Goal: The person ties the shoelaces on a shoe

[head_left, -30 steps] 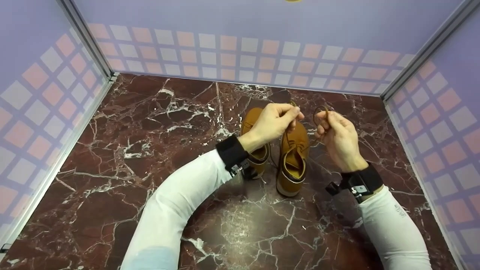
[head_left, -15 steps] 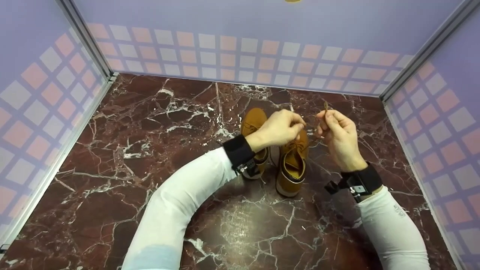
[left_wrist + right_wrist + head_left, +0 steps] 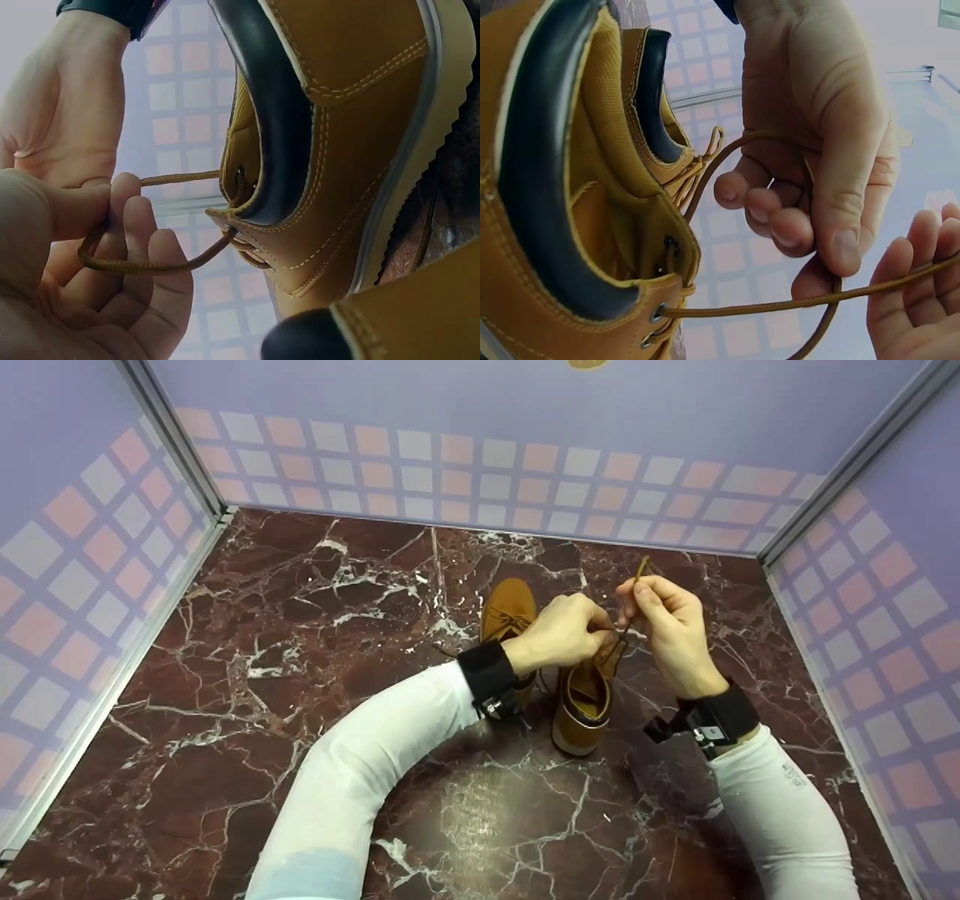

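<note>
Brown lace [image 3: 757, 307] threaded through the yellow-lined shoe [image 3: 582, 720] is pinched in the grip of left hand [image 3: 562, 634] and right hand [image 3: 671, 624].

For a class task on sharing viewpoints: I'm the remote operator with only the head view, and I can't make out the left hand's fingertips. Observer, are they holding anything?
Observer: Yes, the left hand pinches a lace of the right shoe.
Operator: That hand blocks my view of the lace holes. What edges them?
Observer: In the right wrist view, a metal-looking ring rims the hole that a lace comes out of.
Operator: And the bottom edge of that shoe's sole, along the side?
Observer: The left wrist view shows it cut into jagged teeth.
</note>
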### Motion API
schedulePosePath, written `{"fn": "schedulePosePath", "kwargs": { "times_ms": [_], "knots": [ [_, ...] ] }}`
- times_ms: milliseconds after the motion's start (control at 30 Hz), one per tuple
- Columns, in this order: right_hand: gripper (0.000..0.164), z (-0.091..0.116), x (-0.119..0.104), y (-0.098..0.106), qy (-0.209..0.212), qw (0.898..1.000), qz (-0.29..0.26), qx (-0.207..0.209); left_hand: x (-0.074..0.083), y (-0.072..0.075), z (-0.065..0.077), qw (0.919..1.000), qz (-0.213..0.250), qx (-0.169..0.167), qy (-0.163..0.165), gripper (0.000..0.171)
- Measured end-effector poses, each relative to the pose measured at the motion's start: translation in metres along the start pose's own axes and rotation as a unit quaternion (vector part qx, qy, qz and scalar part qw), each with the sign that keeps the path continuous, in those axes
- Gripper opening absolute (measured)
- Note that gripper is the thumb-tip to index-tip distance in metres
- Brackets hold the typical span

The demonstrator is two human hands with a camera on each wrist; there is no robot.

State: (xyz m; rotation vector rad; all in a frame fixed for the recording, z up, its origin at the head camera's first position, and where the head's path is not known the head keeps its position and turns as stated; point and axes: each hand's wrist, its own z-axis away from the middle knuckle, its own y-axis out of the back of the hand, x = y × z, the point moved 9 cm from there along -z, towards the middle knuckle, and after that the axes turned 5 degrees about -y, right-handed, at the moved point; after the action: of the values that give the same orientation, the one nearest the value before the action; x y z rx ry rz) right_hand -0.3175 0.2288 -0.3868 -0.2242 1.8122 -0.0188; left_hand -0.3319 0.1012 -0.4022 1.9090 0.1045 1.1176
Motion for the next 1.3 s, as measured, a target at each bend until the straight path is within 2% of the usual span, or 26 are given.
{"fn": "schedulePosePath", "kwargs": {
  "times_ms": [233,433,533,667,833,900,1033,1100,1200,1300],
  "knots": [
    [0.024,-0.007,-0.008,-0.011,0.011,0.999,0.032,-0.011,0.001,-0.002,0.0,0.9999,0.014,0.0,-0.005,0.017],
    [0.024,-0.015,-0.009,-0.018,0.015,0.997,0.076,-0.007,0.0,-0.003,-0.001,0.9991,0.04,0.016,-0.008,0.032],
    [0.024,-0.019,-0.005,-0.02,-0.003,0.994,0.105,-0.014,-0.001,-0.003,-0.001,0.9988,0.045,0.018,-0.007,0.035],
    [0.029,-0.02,0.009,-0.016,-0.058,0.99,0.124,-0.036,-0.003,-0.003,0.0,0.9984,0.054,0.015,0.003,0.033],
    [0.033,-0.016,0.031,-0.001,-0.135,0.977,0.151,-0.065,-0.01,0.001,0.001,0.9972,0.067,0.023,0.024,0.029],
    [0.031,-0.013,0.038,0.006,-0.151,0.97,0.173,-0.074,-0.015,0.002,0.001,0.996,0.078,0.027,0.034,0.028],
    [0.032,-0.007,0.044,0.015,-0.153,0.956,0.228,-0.105,-0.02,0.005,0.0,0.9943,0.09,0.034,0.047,0.029],
    [0.032,-0.005,0.043,0.017,-0.141,0.948,0.258,-0.125,-0.022,0.007,0.0,0.9939,0.092,0.037,0.049,0.029],
    [0.028,-0.002,0.041,0.019,-0.123,0.933,0.306,-0.146,-0.021,0.008,0.0,0.9935,0.096,0.04,0.046,0.029],
    [0.02,-0.001,0.038,0.023,-0.106,0.916,0.357,-0.15,-0.02,0.007,0.0,0.9929,0.102,0.039,0.046,0.029]
  ]
}}
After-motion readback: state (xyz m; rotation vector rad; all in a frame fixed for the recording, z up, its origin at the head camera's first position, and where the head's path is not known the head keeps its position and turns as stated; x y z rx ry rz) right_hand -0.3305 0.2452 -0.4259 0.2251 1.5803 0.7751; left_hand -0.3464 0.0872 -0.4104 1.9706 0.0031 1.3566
